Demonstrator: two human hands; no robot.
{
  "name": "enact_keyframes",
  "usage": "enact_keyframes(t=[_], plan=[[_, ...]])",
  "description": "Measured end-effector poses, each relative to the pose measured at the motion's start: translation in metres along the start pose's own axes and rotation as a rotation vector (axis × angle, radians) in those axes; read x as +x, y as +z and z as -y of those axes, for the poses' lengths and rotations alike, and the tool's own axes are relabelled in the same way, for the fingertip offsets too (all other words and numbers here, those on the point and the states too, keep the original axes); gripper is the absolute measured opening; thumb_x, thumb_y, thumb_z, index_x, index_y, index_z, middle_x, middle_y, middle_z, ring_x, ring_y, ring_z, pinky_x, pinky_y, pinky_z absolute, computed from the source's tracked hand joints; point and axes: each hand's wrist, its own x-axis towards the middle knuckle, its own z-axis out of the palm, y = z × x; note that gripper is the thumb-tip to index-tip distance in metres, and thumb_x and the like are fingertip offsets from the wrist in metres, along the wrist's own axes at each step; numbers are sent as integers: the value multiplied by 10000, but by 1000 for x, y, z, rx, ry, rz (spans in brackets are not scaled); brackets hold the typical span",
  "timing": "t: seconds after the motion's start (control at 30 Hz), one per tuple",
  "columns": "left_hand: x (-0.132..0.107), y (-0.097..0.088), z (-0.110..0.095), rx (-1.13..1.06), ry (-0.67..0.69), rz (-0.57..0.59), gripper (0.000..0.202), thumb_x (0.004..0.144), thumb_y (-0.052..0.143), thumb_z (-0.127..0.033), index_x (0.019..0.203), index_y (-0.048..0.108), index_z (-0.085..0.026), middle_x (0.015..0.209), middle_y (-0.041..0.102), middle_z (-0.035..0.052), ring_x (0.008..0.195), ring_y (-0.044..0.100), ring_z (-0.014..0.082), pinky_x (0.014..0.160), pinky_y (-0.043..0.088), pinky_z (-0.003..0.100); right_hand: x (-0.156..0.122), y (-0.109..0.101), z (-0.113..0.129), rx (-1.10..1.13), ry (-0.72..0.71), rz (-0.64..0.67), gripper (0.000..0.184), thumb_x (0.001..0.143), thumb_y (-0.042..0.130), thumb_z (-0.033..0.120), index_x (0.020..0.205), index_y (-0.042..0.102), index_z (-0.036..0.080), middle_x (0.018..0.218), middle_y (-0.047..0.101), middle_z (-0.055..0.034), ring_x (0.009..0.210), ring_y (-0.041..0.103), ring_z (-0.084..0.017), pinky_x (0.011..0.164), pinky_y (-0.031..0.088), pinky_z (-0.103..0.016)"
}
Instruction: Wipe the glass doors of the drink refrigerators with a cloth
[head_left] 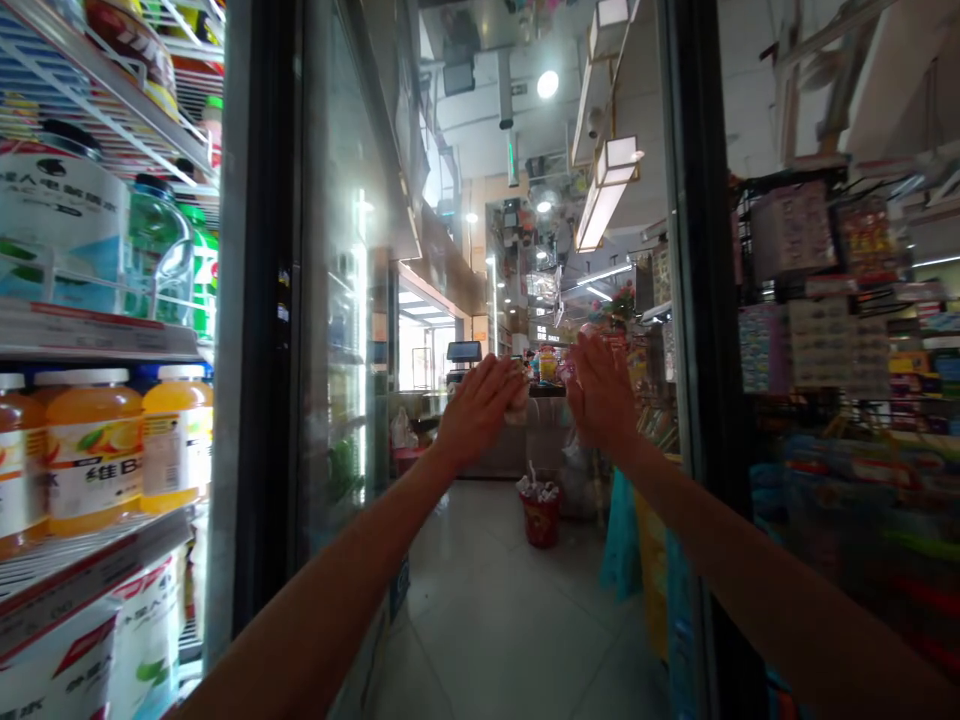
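Observation:
A glass door pane [480, 600] in a dark frame stands before me, and the shop shows through it. My left hand [478, 405] is raised to the pane, its fingers stretched out and lying flat. Beside its fingers is a pale patch; whether this is a reflection or a cloth I cannot make out. My right hand [601, 392] is also up at the glass, fingers extended upward, with nothing visible in it. Both arms reach forward, and the hands are apart from each other.
Left of the frame, cooler shelves [82, 335] hold orange drink bottles [94, 450], green bottles [161, 250] and white packs [56, 660]. Beyond the glass are a counter [487, 450] and a red bucket [541, 515]. Hanging packets [817, 340] fill the right side.

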Motion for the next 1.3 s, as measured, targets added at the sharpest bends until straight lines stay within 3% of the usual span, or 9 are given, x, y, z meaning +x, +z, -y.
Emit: enact_keyframes(t=[0.2,0.33,0.4,0.6,0.73,0.8,0.97,1.17,1.3], plan=[[20,7,-7,70,-373,-256,475,894,341,-154,1368,376,-165,1494,277,107,1418,80,228,1147,224,489,-4,-5,-19,-74,92,-29,470,901,332,267,1349,409,148,1452,379,-123,1382,267,-238,1111,195,-523],[20,23,-51,34,117,-13,451,889,382,-148,1335,422,-203,1443,392,45,1411,127,192,1130,301,399,-9,-5,-20,-38,76,-51,472,909,316,269,1361,397,159,1435,408,-115,1380,275,-228,1110,212,-510],[19,24,-58,36,212,19,441,890,393,-153,1324,432,-216,1427,419,29,1408,141,180,1121,317,373,-11,-5,-17,-30,72,-62,473,913,306,271,1365,393,163,1423,424,-119,1372,296,-227,1103,225,-510],[29,17,-26,91,-456,-316,465,892,354,-157,1353,377,-103,1485,279,161,1419,69,225,1148,233,461,-13,-5,-16,-18,125,-91,481,919,282,278,1375,377,159,1427,417,-126,1376,288,-216,1103,237,-487],[23,25,-46,1,-50,-35,453,884,359,-132,1331,424,-167,1440,388,105,1411,142,190,1140,264,414,-15,-4,-17,-8,123,-78,494,910,293,279,1390,350,176,1438,405,-111,1383,273,-211,1112,223,-492],[15,22,-44,-32,15,24,466,879,366,-134,1336,420,-204,1440,394,78,1407,165,184,1137,273,413,-16,-5,-18,-1,111,-74,499,905,301,278,1386,357,158,1437,404,-120,1383,272,-216,1112,229,-488],[8,12,-18,48,-478,-328,499,902,338,-192,1401,322,-205,1512,240,102,1419,88,220,1148,223,486,-16,-4,-14,-13,129,-62,488,903,311,283,1355,406,123,1431,409,-133,1380,276,-236,1120,214,-499],[-3,23,-53,-53,139,-23,512,882,393,-148,1387,351,-215,1414,433,74,1396,209,191,1112,325,402,-20,-4,-12,-3,120,-52,497,905,303,277,1378,375,141,1452,382,-110,1389,255,-215,1127,202,-487],[-22,4,-11,38,-287,-249,500,898,377,-176,1396,341,-197,1467,344,96,1407,167,230,1137,258,461,-22,-5,-11,-14,86,-66,491,904,307,268,1370,389,141,1436,409,-105,1393,246,-203,1132,207,-466]])
